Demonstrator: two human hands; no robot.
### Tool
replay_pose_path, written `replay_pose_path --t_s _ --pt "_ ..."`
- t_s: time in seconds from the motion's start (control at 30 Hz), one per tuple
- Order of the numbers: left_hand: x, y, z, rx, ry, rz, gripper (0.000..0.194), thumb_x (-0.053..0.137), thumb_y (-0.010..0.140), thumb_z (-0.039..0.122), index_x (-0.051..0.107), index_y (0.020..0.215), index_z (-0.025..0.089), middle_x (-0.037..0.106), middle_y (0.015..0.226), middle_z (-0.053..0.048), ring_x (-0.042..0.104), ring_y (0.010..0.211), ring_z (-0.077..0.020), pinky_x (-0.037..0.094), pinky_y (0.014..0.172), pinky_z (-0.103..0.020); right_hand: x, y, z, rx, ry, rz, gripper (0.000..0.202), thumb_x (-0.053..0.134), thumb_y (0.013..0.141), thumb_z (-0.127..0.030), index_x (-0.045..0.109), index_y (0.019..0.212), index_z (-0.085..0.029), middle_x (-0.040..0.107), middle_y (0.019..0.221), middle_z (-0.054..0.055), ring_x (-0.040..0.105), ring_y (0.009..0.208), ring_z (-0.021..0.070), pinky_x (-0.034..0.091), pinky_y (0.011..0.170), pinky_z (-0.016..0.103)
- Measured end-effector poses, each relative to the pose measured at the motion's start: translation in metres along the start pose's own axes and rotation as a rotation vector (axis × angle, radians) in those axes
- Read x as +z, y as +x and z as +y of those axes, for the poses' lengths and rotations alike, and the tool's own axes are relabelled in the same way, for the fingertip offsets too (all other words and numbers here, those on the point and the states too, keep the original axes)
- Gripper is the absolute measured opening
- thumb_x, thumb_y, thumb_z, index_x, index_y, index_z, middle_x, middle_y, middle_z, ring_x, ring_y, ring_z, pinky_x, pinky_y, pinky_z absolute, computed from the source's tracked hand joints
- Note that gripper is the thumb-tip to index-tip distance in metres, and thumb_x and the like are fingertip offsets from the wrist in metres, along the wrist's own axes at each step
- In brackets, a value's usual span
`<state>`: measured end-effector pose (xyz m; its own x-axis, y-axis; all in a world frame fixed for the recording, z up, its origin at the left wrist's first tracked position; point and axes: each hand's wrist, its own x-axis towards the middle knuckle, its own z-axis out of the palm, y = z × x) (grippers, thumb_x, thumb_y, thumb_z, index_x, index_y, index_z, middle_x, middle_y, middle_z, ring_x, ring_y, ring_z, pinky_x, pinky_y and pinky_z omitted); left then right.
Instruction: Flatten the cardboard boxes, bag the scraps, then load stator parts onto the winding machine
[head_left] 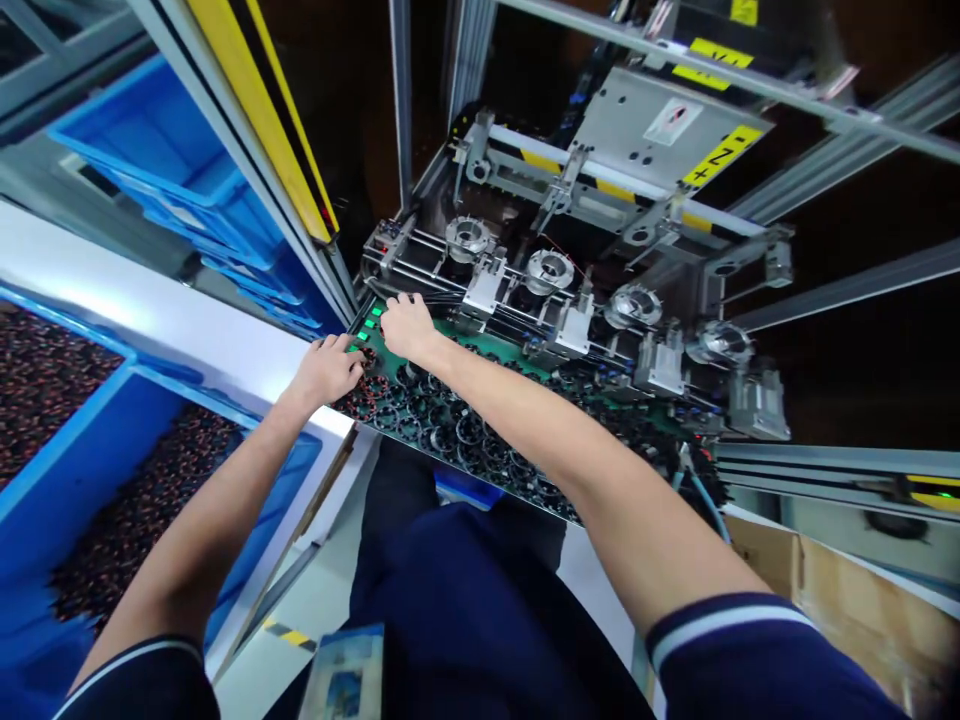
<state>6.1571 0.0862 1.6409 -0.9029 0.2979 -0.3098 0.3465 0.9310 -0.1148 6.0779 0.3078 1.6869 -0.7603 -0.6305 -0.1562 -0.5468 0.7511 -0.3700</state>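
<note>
1. The left hand, at the left end of the green worktop. Its fingers are bent, with the thumb set apart beside small red-and-black parts; I cannot tell whether anything is pinched there.

2. The right hand, near the left one and a little farther from the person's body. The fingers curl downward and the tips are hidden from where I stand, so whether they grasp a part cannot be told.

3. Bright green rectangles, in a short row at the corner of the worktop, between and just beside the hands.

4. Dark rings, strewn thickly over the worktop (several overlap their neighbours) and stretching rightward beneath the right forearm. The red-and-black parts lie at the left end of this spread.

5. Four round metal fixtures, standing in a slanting row behind the worktop, with block-shaped metal units in front of them.

6. A grey metal plate, mounted above the fixtures and bearing a yellow label.

7. A large blue bin to the person's left, holding many small dark and reddish pieces; stacked blue crates stand farther back, beyond a white ledge.
</note>
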Motion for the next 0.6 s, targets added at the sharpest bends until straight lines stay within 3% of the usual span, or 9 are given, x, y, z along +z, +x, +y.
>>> replay_pose_path --t_s 0.07,0.13,0.2,0.27,0.33,0.4,0.5,0.6 --pt "0.007 -0.007 -0.003 -0.017 -0.047 0.014 0.059 0.043 0.122 0.033 0.087 0.159 0.020 0.066 0.166 -0.022 0.065 0.148 -0.0464 0.056 0.123 -0.065 0.016 0.007 -0.010 0.054 -0.031 -0.093 0.034 0.065 0.113 -0.010 0.088 0.138 -0.005 0.074 0.163 0.030 0.060 0.165 0.0481 0.040 0.146 0.071" --pt "0.014 -0.010 -0.008 -0.009 -0.120 0.024 0.061 0.041 0.123 0.035 0.082 0.167 0.022 0.063 0.170 -0.022 0.065 0.148 -0.0460 0.058 0.122 -0.065 0.024 0.006 -0.019 0.060 -0.050 -0.208 0.029 0.071 0.111 -0.013 0.090 0.133 -0.009 0.081 0.154 0.025 0.065 0.162 0.0470 0.047 0.142 0.071" --pt "0.019 -0.012 -0.013 0.007 -0.197 0.039 0.062 0.042 0.123 0.039 0.079 0.169 0.021 0.061 0.171 -0.023 0.066 0.148 -0.0461 0.059 0.123 -0.066 0.022 0.001 -0.024 0.008 -0.054 -0.293 0.024 0.077 0.106 -0.011 0.093 0.123 -0.016 0.087 0.141 0.019 0.071 0.154 0.0455 0.055 0.136 0.069" --pt "0.021 -0.013 -0.016 0.020 -0.260 0.081 0.061 0.047 0.121 0.043 0.081 0.165 0.017 0.060 0.170 -0.025 0.065 0.149 -0.0476 0.058 0.126 -0.068 0.012 -0.012 -0.019 -0.052 -0.055 -0.315 0.031 0.075 0.105 -0.008 0.094 0.124 -0.023 0.089 0.138 0.013 0.075 0.149 0.0419 0.057 0.133 0.065" --pt "0.019 -0.014 -0.014 0.062 -0.343 0.161 0.060 0.051 0.120 0.047 0.082 0.161 0.015 0.061 0.167 -0.026 0.064 0.151 -0.0475 0.055 0.131 -0.068 -0.002 -0.035 -0.001 -0.099 -0.025 -0.248 0.040 0.069 0.111 -0.012 0.092 0.140 -0.027 0.087 0.148 0.011 0.075 0.148 0.0382 0.058 0.130 0.060" --pt "0.012 -0.017 -0.004 0.135 -0.456 0.267 0.061 0.053 0.122 0.053 0.082 0.160 0.015 0.064 0.164 -0.025 0.065 0.152 -0.0443 0.053 0.135 -0.064 -0.016 -0.067 0.026 -0.076 0.055 -0.071 0.041 0.065 0.116 -0.020 0.087 0.151 -0.026 0.084 0.152 0.011 0.076 0.142 0.0337 0.059 0.125 0.052" --pt "-0.004 -0.016 0.023 0.248 -0.617 0.384 0.057 0.059 0.124 0.059 0.081 0.157 0.018 0.070 0.158 -0.020 0.068 0.151 -0.0385 0.052 0.136 -0.056 -0.026 -0.123 0.063 0.109 0.096 0.161 0.029 0.068 0.116 -0.028 0.089 0.136 -0.021 0.086 0.136 0.012 0.077 0.126 0.0309 0.059 0.115 0.045" --pt "-0.019 -0.002 0.058 0.321 -0.638 0.392 0.054 0.068 0.122 0.058 0.076 0.161 0.020 0.072 0.158 -0.017 0.068 0.150 -0.0382 0.052 0.134 -0.054 -0.018 -0.159 0.075 0.250 0.016 0.061 0.023 0.081 0.113 -0.037 0.092 0.127 -0.023 0.086 0.130 0.012 0.077 0.125 0.0329 0.058 0.108 0.043"
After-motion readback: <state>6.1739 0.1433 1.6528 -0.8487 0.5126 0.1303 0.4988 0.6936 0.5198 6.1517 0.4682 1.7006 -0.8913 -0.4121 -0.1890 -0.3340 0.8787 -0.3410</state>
